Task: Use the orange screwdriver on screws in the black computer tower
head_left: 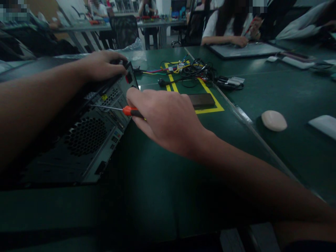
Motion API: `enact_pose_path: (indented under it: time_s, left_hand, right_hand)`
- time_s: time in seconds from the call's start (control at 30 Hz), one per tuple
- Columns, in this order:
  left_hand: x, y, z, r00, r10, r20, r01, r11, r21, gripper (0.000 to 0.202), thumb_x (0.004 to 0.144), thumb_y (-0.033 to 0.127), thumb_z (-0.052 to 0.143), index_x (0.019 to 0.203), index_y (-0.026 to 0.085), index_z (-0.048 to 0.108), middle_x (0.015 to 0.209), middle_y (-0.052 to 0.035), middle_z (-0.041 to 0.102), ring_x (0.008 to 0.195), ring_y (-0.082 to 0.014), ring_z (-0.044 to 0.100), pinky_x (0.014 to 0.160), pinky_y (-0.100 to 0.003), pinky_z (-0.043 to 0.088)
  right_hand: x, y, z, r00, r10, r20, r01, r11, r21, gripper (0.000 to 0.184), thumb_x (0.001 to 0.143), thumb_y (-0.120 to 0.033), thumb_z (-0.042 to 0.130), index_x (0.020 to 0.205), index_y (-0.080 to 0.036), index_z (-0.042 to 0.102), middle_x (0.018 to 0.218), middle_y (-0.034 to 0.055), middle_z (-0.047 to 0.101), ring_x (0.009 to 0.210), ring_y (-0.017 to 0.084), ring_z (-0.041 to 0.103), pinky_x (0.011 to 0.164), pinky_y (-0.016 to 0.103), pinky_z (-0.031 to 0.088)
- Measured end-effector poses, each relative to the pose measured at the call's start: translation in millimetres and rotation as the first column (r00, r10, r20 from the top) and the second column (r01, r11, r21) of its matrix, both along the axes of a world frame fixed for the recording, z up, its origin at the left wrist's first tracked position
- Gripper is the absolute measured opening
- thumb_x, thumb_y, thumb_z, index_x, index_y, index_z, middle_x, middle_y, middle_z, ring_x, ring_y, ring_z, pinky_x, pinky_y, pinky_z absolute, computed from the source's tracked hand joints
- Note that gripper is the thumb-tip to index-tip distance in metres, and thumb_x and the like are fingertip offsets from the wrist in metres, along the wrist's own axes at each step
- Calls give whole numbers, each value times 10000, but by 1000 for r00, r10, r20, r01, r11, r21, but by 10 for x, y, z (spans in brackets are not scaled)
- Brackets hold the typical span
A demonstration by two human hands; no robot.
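A desktop computer case (86, 136) lies at the left with its back panel facing right. My left hand (105, 66) rests on the top of it, fingers curled over the edge by the rear corner. In my right hand (168, 119) is a screwdriver (128, 111) with an orange and black handle, gripped in closed fingers. Its thin shaft points left, and the tip reaches the upper part of the back panel, near a small yellow label. Whether the tip sits in a screw is too small to tell.
On the green table (147, 196), a tangle of cables (199, 70) and a dark flat block (202, 100) lie around yellow tape lines. Farther right are a pale mouse (274, 120) and a white object (324, 126). Across the table, a person leans by a flat dark panel (241, 50).
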State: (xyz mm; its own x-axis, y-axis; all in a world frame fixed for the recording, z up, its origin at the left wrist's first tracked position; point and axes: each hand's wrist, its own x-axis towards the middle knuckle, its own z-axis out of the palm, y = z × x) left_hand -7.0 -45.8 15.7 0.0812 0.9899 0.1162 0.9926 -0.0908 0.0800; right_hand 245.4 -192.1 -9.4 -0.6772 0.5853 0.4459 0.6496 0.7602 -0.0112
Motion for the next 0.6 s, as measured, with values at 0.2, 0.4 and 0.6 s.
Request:
enact_pose_path:
  time_s: [0.2,0.4,0.6]
  left_hand:
    - [-60,36,-19,1000,-30,-2,29,999,-18,799,880,600,451,1557,179,515,1528,-71,551,1421,-380,484,1200,-459,342]
    - [-42,16,-12,1000,-9,22,9,1000,3,786,859,585,482,1543,202,550,1534,-69,565,1407,-384,498,1193,-473,352]
    - [-15,7,3,1000,-16,25,17,1000,-12,801,856,583,484,1557,199,544,1551,-85,560,1419,-395,493,1194,-479,353]
  right_hand:
    - [2,-17,7,1000,-7,-17,7,1000,-8,328,1061,-243,348,1234,-175,619,1063,64,742,982,256,699,693,339,436]
    - [9,-37,35,1000,-18,-15,17,999,-37,349,1074,-268,329,1239,-180,624,1103,81,739,981,248,687,685,348,429]
    - [7,-42,45,999,-23,-22,22,999,-42,348,1073,-286,350,1198,-184,658,1120,83,742,999,248,683,682,342,421]
